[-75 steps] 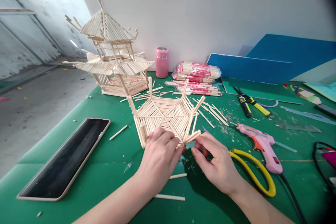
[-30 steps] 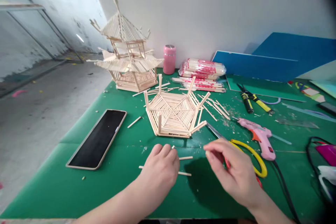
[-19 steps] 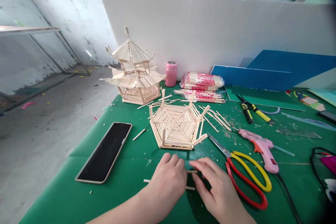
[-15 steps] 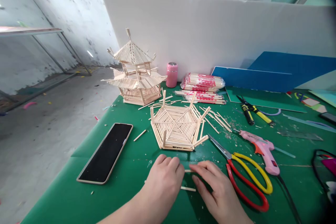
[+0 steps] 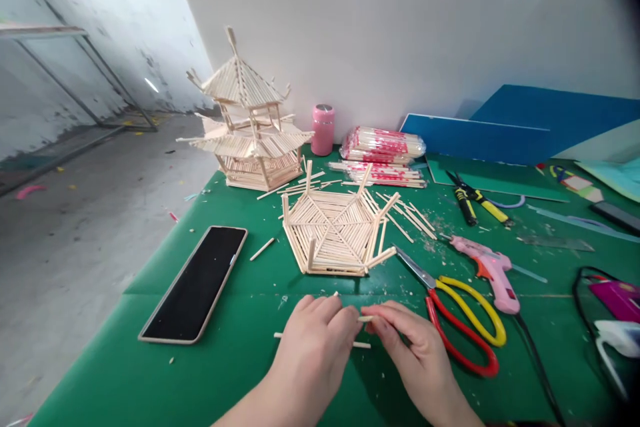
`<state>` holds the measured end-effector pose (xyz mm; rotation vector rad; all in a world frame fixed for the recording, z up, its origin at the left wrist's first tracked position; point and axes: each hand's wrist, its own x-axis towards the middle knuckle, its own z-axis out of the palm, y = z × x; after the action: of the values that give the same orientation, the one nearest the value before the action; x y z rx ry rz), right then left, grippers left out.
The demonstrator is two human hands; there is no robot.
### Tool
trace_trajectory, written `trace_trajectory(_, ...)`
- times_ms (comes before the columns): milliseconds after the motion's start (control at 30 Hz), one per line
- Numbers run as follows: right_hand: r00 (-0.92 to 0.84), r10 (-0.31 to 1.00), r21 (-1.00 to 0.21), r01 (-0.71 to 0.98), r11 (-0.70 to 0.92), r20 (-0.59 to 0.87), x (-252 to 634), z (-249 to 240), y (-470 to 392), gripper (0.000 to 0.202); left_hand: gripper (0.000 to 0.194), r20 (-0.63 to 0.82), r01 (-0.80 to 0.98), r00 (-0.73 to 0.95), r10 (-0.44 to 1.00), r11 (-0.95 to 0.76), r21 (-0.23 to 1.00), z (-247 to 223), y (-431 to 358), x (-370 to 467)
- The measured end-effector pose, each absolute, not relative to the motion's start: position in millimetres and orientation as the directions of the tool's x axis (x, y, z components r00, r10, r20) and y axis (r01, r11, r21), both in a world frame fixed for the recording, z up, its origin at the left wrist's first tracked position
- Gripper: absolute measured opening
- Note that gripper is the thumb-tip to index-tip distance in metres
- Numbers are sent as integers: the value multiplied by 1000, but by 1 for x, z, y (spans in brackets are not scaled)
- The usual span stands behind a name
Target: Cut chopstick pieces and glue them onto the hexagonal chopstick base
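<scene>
Head view: left hand [image 5: 320,347] and right hand [image 5: 417,350] have quit the hexagonal base [image 5: 333,230], farther off.
Right fingers [image 5: 390,313]: newly pinched on a stick [image 5: 367,319].
Left fingers [image 5: 327,310]: curled (hold hidden, cannot tell).
Stick: between the hands; work seems shifted to it.

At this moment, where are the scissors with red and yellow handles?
In the head view, the scissors lie right of centre, between the right hand and the pink glue gun, pointing toward the hexagonal stick base.

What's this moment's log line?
right hand: pinching stick; left hand: at stick, grip hidden; hexagonal base: beyond hands; scissors: right of hands
</scene>
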<state>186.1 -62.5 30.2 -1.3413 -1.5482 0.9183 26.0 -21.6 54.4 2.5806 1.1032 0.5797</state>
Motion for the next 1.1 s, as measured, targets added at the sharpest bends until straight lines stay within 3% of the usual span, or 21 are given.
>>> trace_trajectory(233, 49, 997, -926, 375, 40, 63, 181, 25, -66, 14, 27, 296, 613, 598, 745, -663, 430, 40, -23, 25)
trace_trajectory(433, 39, 992, -912, 398, 99, 124, 183, 29, -62, 15, 27, 289, 587, 629, 722, -684, 433, 38, -22, 26)
trace_trajectory(600, 153, 971, -836, 544, 74, 185, 201, 21, -61, 11, 21, 354, 696, 495, 794, -606, 386, 28, -13, 3)
trace_trajectory(867, -124, 971, -617, 754, 226, 205, 178, 17, -35, 22, 23, 55, 808, 554, 831, -552, 205, 28, -2, -7)
trace_trajectory(967, -191, 969, -522, 817, 246, 157, 168, 19, -23, 24, 20, 36, 807, 556, 830, -551, 212, 34, -1, -3)
trace_trajectory(1100, -170, 973, -538, 812, 227, 154, 167, 21, -23, 24, 23, 34, 788, 581, 813, -572, 228, 39, 5, 11)
